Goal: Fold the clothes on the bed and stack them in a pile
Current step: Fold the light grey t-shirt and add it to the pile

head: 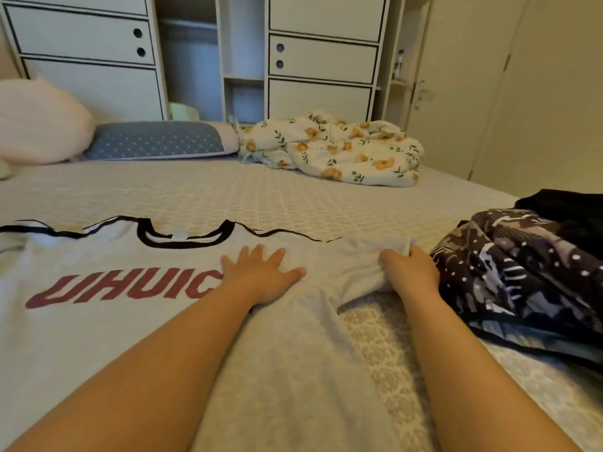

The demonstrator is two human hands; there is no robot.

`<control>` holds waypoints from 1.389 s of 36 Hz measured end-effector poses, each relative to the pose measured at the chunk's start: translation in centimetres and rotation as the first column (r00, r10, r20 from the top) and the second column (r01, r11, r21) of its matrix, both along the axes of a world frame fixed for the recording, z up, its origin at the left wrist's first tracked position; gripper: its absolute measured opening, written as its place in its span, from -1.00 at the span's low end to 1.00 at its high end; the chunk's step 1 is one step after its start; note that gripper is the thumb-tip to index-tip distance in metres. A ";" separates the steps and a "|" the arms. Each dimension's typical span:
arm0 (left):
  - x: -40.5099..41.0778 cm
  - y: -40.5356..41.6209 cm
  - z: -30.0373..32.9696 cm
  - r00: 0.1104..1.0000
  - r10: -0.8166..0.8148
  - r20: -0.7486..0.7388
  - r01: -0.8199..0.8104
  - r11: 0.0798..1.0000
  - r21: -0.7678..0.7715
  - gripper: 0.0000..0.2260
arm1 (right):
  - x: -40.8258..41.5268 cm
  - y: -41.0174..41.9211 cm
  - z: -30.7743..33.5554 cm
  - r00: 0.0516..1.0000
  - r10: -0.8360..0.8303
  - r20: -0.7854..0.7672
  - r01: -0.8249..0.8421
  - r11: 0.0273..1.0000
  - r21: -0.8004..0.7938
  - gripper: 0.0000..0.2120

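Clearly the white T-shirt (130, 321) spread face-up on the bed (293, 197) is light and limp. Left hand (261, 275) presses it flat; right hand (411, 272) pinches its sleeve, a sensible hold. Beyond the shirt's right: dark patterned clothes (522, 272).

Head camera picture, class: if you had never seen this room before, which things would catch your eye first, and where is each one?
First, the white T-shirt with red lettering, spread flat on the near left of the bed. The left hand lies flat on it, while the right hand grips its sleeve. Next, the dark patterned clothes heaped at the right edge, and the flowered blanket crumpled at the far side.
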State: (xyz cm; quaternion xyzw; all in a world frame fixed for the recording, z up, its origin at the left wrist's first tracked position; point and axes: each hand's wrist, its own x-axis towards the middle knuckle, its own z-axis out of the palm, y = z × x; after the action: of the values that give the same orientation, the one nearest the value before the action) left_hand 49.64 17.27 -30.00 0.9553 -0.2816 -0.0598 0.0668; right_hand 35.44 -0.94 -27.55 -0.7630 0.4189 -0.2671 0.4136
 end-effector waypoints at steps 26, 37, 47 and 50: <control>-2.5 4.1 2.7 0.763 -0.147 -0.629 -0.616 0.127 -0.777 -0.42 | 2.3 9.2 3.3 0.606 0.794 -0.048 -0.770 0.570 -0.286 -0.63; -3.4 2.6 1.3 0.991 0.036 -0.129 -0.113 0.738 -0.666 -0.52 | 0.7 6.5 3.2 0.619 0.424 -0.661 -0.737 0.605 -0.302 -0.26; -0.7 2.8 2.2 0.937 0.236 -0.256 -0.348 0.585 -0.733 -0.71 | -0.5 7.7 5.4 0.427 0.618 -0.660 -0.877 0.460 -0.138 -0.83; 0.7 3.2 3.2 0.755 0.197 -0.625 -0.642 0.416 -0.645 -0.83 | -0.5 7.7 5.3 0.327 0.688 -0.648 -0.911 0.412 -0.023 -0.86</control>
State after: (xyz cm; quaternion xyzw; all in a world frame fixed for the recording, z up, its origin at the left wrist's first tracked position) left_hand 50.32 20.43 -26.83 0.7992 0.0075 -0.1217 0.5886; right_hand 34.90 6.76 -22.29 -0.9721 0.0109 0.1326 0.1932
